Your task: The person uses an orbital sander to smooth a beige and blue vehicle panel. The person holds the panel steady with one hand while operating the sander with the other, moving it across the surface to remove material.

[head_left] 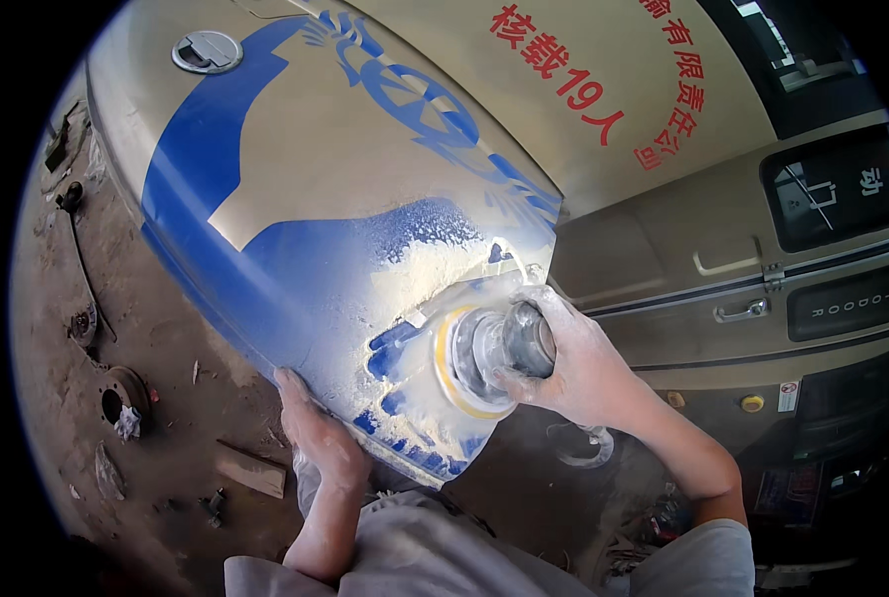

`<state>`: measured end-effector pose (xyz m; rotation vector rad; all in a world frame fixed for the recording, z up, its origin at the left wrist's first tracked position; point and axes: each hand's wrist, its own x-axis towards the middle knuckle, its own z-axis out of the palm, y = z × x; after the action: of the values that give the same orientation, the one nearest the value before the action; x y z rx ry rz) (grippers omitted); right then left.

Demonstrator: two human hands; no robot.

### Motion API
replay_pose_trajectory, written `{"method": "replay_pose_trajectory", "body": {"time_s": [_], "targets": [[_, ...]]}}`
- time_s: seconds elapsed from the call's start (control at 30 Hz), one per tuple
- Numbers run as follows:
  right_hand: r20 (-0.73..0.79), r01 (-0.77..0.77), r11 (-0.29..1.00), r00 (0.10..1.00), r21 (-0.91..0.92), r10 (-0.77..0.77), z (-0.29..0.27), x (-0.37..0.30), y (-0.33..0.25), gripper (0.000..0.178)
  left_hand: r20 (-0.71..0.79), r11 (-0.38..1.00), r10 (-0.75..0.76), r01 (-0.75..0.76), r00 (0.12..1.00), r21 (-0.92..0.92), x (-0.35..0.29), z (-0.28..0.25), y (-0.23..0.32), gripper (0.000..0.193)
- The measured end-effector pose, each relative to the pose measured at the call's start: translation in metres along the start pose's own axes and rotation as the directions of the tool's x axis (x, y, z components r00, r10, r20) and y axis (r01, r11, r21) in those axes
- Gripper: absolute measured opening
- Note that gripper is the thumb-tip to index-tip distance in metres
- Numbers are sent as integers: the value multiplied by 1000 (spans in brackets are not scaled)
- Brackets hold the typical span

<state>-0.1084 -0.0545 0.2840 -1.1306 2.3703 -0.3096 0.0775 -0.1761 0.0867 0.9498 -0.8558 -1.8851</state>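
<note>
My right hand [579, 363], pale with dust, is wrapped around the rounded grey top of a disc sander [479, 353]. The sander's round pad, with a yellow ring, lies against the lower corner of a gold and blue vehicle panel [275, 284]. Cream filler dust [420, 284] and bare scuffed patches surround the pad. My left hand [320, 438] is at the panel's lower left edge, its dusty fingers curled on the rim; some of them are hidden. A pale hose [592, 453] hangs below the right wrist.
A gold vehicle body [654, 259] with a door handle [743, 311] stands at the right. On the dirty floor at left lie a wheel drum [123, 398], a flat board [251, 470] and scraps. A round chrome-coloured handle recess [207, 52] sits on the panel's far end.
</note>
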Motion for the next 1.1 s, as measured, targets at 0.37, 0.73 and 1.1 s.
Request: {"method": "replay_pose_trajectory", "body": {"time_s": [0.37, 0.73, 1.1], "targets": [[-18, -156, 988, 988, 6, 156, 10, -21, -13, 81, 133, 749, 372, -382, 919, 541, -12, -22, -25, 49], [11, -108, 990, 994, -90, 110, 18, -56, 1, 82, 72, 915, 148, -164, 986, 370, -17, -19, -24, 59], [68, 105, 989, 993, -102, -98, 21, -49, -3, 96, 1, 999, 42, -42, 999, 12, -8, -8, -18, 58]]}}
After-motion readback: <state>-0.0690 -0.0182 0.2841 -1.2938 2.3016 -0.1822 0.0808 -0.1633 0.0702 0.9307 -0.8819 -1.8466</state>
